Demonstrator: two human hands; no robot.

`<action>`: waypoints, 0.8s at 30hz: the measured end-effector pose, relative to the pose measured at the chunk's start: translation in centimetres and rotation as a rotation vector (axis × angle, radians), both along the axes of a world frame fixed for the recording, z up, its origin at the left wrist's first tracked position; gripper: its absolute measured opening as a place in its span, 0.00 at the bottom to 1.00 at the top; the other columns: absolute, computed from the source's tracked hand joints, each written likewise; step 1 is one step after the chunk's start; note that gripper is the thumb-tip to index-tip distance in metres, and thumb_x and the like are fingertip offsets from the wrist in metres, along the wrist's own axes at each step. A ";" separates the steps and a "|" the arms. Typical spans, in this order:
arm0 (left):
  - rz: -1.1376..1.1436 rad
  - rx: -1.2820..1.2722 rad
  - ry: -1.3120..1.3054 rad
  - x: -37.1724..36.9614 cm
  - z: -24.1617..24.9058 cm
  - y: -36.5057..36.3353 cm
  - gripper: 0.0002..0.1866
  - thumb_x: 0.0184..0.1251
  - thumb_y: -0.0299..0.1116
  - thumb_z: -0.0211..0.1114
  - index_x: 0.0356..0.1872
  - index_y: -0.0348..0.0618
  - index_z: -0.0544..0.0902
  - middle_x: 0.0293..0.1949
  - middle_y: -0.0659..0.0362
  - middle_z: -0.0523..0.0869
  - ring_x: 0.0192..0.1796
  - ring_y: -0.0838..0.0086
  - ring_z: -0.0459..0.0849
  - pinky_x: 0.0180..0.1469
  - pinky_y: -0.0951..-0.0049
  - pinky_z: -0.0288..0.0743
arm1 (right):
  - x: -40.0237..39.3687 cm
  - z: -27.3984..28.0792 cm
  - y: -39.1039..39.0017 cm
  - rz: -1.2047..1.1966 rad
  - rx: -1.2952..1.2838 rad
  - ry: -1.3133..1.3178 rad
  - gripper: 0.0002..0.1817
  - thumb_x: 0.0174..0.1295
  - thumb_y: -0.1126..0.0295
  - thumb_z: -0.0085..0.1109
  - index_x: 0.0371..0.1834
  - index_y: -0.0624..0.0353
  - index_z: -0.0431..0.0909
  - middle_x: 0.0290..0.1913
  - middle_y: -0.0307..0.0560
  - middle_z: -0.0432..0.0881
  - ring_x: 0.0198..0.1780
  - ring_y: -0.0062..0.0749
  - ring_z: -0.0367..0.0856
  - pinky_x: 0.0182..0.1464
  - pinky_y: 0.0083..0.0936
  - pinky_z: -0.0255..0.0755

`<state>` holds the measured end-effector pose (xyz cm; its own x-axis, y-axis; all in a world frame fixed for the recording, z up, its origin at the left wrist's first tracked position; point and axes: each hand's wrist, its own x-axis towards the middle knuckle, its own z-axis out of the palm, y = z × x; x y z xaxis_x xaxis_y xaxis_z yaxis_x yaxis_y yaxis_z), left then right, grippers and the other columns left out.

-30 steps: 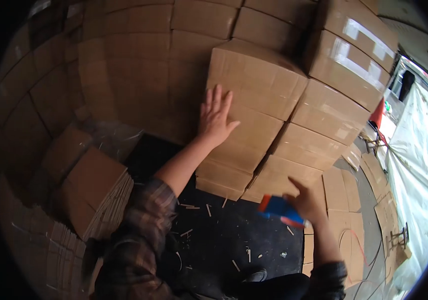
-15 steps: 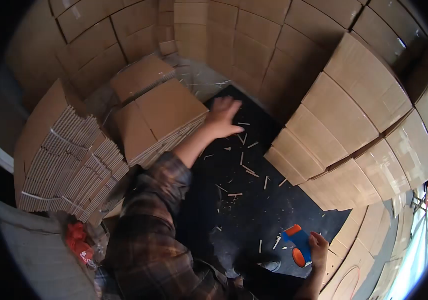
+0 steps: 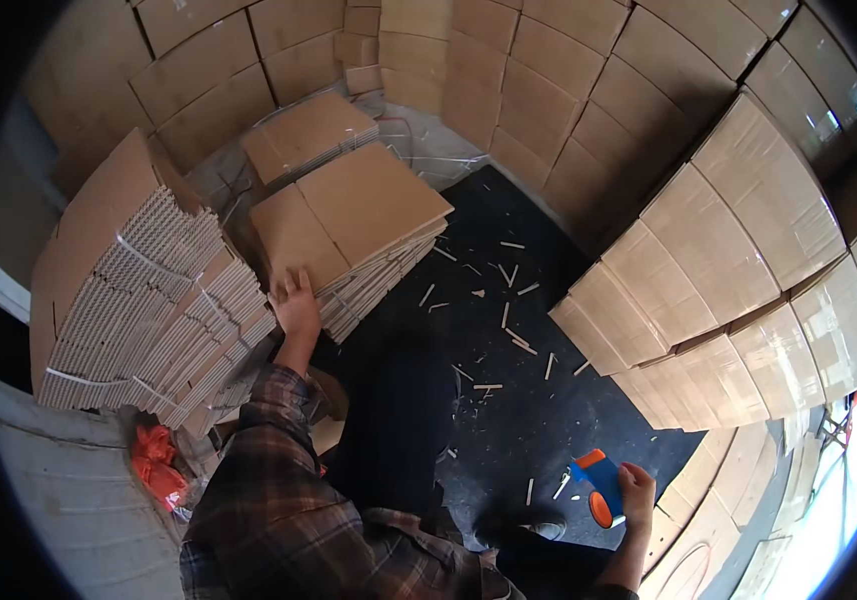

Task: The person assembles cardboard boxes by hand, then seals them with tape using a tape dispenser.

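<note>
My left hand [image 3: 299, 308] rests at the near left corner of a stack of flattened cardboard boxes [image 3: 369, 205], fingers spread on the top sheet. Its thumb is hard to make out. In my right hand [image 3: 637, 492], low on the right, is a blue and orange tape dispenser [image 3: 604, 485], held above the dark floor mat. Just left of my left hand stands a tall strapped bundle of flattened boxes [image 3: 154, 300], leaning, its corrugated edges facing me. Behind the low stack lies another flat cardboard pile [image 3: 309, 135].
Taped cardboard boxes [image 3: 719, 250] stand stacked on the right, and more boxes line the back wall. Small strips litter the black mat [image 3: 489, 440]. A red plastic bag [image 3: 154, 465] lies at lower left. Flat cardboard [image 3: 699, 500] lies beyond my right hand.
My left hand has come back from above the mat, beyond the stack, to the stack's near left corner. My right hand keeps the tape dispenser in nearly the same place. The view has shifted slightly.
</note>
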<state>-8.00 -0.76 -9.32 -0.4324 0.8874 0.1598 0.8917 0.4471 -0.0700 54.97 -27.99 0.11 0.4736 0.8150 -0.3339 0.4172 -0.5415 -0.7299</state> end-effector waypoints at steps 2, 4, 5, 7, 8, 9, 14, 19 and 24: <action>-0.110 0.078 0.148 0.2 -1.3 -0.2 0.44 0.52 0.43 0.74 0.72 0.58 0.63 0.71 0.48 0.63 0.71 0.55 0.64 0.63 0.43 0.63 | -0.2 0.1 0.3 0.002 -0.003 -0.015 0.16 0.65 0.66 0.62 0.50 0.67 0.82 0.36 0.41 0.84 0.37 0.19 0.78 0.40 0.18 0.72; -0.194 0.073 0.368 2.8 -0.3 -0.3 0.42 0.50 0.44 0.74 0.69 0.57 0.66 0.62 0.53 0.74 0.63 0.59 0.73 0.58 0.45 0.67 | -0.7 0.7 0.7 0.001 -0.033 -0.003 0.17 0.65 0.65 0.62 0.50 0.67 0.82 0.36 0.42 0.84 0.36 0.20 0.78 0.39 0.19 0.72; -0.201 0.075 0.367 4.1 1.0 -0.5 0.42 0.50 0.44 0.74 0.69 0.57 0.66 0.62 0.53 0.74 0.63 0.59 0.73 0.58 0.45 0.67 | -0.6 0.6 0.7 -0.006 -0.032 -0.004 0.17 0.65 0.65 0.62 0.50 0.67 0.82 0.36 0.42 0.84 0.36 0.20 0.78 0.39 0.19 0.72; -0.239 -0.012 0.058 7.9 8.1 -1.5 0.32 0.59 0.40 0.66 0.67 0.57 0.69 0.53 0.55 0.77 0.53 0.58 0.79 0.55 0.46 0.68 | -0.3 0.2 0.6 0.022 -0.033 0.064 0.18 0.64 0.65 0.63 0.51 0.67 0.82 0.35 0.43 0.84 0.36 0.21 0.79 0.39 0.19 0.73; -0.249 -0.011 0.059 8.1 7.8 -1.1 0.32 0.59 0.40 0.66 0.67 0.57 0.69 0.53 0.55 0.77 0.53 0.58 0.79 0.55 0.46 0.68 | -0.5 0.7 0.6 0.012 -0.032 0.065 0.18 0.64 0.65 0.63 0.51 0.67 0.82 0.35 0.43 0.84 0.36 0.21 0.79 0.39 0.19 0.73; -0.299 0.068 0.093 8.1 7.1 -0.5 0.29 0.62 0.38 0.63 0.66 0.56 0.71 0.49 0.56 0.78 0.49 0.59 0.81 0.53 0.49 0.71 | -0.9 1.3 0.9 0.030 -0.061 0.093 0.18 0.63 0.66 0.63 0.52 0.66 0.81 0.36 0.44 0.85 0.36 0.21 0.79 0.40 0.20 0.74; -0.362 0.014 0.139 7.2 4.7 3.3 0.23 0.65 0.32 0.55 0.62 0.51 0.74 0.42 0.56 0.80 0.46 0.62 0.83 0.46 0.61 0.78 | -1.3 1.3 0.4 0.092 -0.156 0.126 0.18 0.63 0.68 0.62 0.55 0.64 0.81 0.38 0.47 0.85 0.39 0.24 0.81 0.43 0.22 0.75; -0.535 0.098 0.057 10.9 11.7 4.2 0.22 0.63 0.27 0.54 0.60 0.42 0.74 0.42 0.53 0.80 0.39 0.58 0.85 0.39 0.59 0.81 | -0.5 0.8 -0.4 0.140 -0.127 0.141 0.16 0.63 0.68 0.61 0.52 0.62 0.83 0.42 0.48 0.87 0.41 0.28 0.83 0.48 0.24 0.76; -0.611 0.267 -0.014 13.3 21.8 4.9 0.21 0.60 0.26 0.56 0.56 0.38 0.76 0.41 0.49 0.81 0.37 0.54 0.85 0.40 0.55 0.81 | -0.3 1.9 -1.0 0.070 -0.105 0.145 0.14 0.62 0.69 0.62 0.49 0.61 0.85 0.37 0.46 0.88 0.38 0.25 0.82 0.45 0.23 0.76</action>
